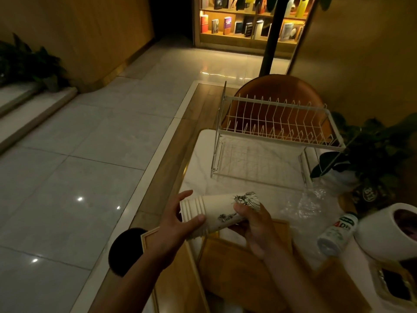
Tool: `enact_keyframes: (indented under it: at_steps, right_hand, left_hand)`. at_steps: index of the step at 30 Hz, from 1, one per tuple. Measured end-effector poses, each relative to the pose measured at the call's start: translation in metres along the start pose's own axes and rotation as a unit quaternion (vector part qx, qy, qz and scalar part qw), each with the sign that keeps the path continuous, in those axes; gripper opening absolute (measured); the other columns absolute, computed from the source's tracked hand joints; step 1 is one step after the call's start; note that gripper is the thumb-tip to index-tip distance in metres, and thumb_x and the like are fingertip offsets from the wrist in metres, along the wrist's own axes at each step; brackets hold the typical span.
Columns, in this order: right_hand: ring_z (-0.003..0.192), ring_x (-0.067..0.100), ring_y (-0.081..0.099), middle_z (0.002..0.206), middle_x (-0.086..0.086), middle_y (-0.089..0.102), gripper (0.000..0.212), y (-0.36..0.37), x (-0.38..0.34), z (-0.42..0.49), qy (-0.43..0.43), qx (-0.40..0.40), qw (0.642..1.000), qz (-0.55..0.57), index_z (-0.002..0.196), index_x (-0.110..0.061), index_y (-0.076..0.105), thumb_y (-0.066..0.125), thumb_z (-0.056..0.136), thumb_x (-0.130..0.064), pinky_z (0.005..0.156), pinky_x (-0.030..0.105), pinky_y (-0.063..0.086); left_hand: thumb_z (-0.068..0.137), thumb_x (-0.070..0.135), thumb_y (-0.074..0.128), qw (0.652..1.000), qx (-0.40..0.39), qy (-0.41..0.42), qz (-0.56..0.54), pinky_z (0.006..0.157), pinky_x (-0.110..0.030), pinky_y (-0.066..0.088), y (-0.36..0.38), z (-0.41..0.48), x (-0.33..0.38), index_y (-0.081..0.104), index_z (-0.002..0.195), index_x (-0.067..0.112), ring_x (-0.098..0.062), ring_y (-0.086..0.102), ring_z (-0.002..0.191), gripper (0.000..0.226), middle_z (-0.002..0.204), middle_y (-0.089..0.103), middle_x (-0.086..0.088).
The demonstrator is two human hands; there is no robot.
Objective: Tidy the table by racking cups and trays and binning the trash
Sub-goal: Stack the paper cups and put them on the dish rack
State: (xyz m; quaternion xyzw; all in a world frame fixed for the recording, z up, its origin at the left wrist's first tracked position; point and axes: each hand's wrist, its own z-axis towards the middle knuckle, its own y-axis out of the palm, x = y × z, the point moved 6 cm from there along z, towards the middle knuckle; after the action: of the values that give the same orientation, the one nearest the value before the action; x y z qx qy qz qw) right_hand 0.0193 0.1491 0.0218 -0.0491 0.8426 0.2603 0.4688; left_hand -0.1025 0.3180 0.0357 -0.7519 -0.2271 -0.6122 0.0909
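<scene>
Nearest to us lie two wooden trays [237,267], overlapping on the marble table [196,177], one tilted across the other; beyond them, at the table's far end, stands the white two-tier wire dish rack [277,134] with nothing in its slots, an orange chair [277,89] behind it; at the right edge sit a white pot [383,236], a leafy plant [370,152], crumpled clear plastic wrap [309,204] and a small white bottle [338,233] lying on its side. Above the trays we hold a nested stack of paper cups [216,213] sideways, rims to our left and bases to our right; our left hand [178,227] is half spread, thumb and fingers closing round the rim end; our right hand [255,227] is wrapped round the base end, thumb pressed on the printed outer cup.
</scene>
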Motion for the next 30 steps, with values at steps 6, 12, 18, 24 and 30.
enact_keyframes:
  at_steps: [6,12,18,24,30]
  right_hand:
    - [0.1,0.041,0.069,0.112,0.027,0.068,0.069,0.001,0.002,-0.015,0.007,-0.01,1.0,-0.006,0.12,0.0,0.056,0.082,0.061,-0.024,0.084,0.052,0.058]
    - [0.11,0.038,0.066,0.122,0.019,0.066,0.061,-0.013,-0.012,-0.019,0.037,-0.025,0.997,0.059,0.126,-0.02,0.059,0.069,0.074,-0.05,0.078,0.049,0.057]
    - [0.087,0.027,0.069,0.108,0.015,0.067,0.014,-0.011,-0.008,-0.023,-0.065,0.084,0.989,-0.1,0.094,-0.037,0.065,0.063,0.084,-0.047,0.057,0.029,0.055]
    - [0.102,0.027,0.066,0.114,0.005,0.063,0.036,-0.02,-0.006,-0.023,-0.047,0.041,0.973,-0.224,0.099,-0.042,0.059,0.06,0.071,-0.065,0.083,0.049,0.059]
    - [0.13,0.0,0.027,0.144,-0.02,0.032,0.101,-0.022,-0.022,-0.019,-0.193,-0.075,0.72,-0.663,0.147,-0.044,0.024,0.061,0.061,-0.082,0.105,0.019,0.025]
  left_hand:
    - [0.043,0.035,0.1,1.0,-0.025,-0.006,0.003,0.074,-0.04,0.062,0.008,0.004,0.0,0.052,0.128,0.043,-0.033,0.062,0.11,0.098,0.125,0.053,-0.009]
    - [0.048,0.026,0.096,0.999,-0.029,0.007,-0.012,0.071,-0.035,0.061,0.003,0.001,0.002,0.053,0.125,0.041,-0.031,0.064,0.106,0.089,0.124,0.054,-0.006]
    - [0.05,0.029,0.094,0.998,-0.053,0.013,0.023,0.071,-0.034,0.062,0.02,0.004,0.002,0.048,0.128,0.048,-0.022,0.065,0.103,0.093,0.123,0.053,-0.003]
    - [0.051,0.03,0.093,0.999,-0.04,0.002,0.038,0.068,-0.032,0.061,0.016,0.009,-0.004,0.052,0.122,0.045,-0.026,0.065,0.103,0.084,0.121,0.056,-0.004]
    - [0.052,0.03,0.091,0.996,-0.035,-0.019,0.075,0.068,-0.035,0.062,0.024,0.017,-0.015,0.05,0.125,0.046,-0.029,0.062,0.103,0.086,0.118,0.055,-0.002]
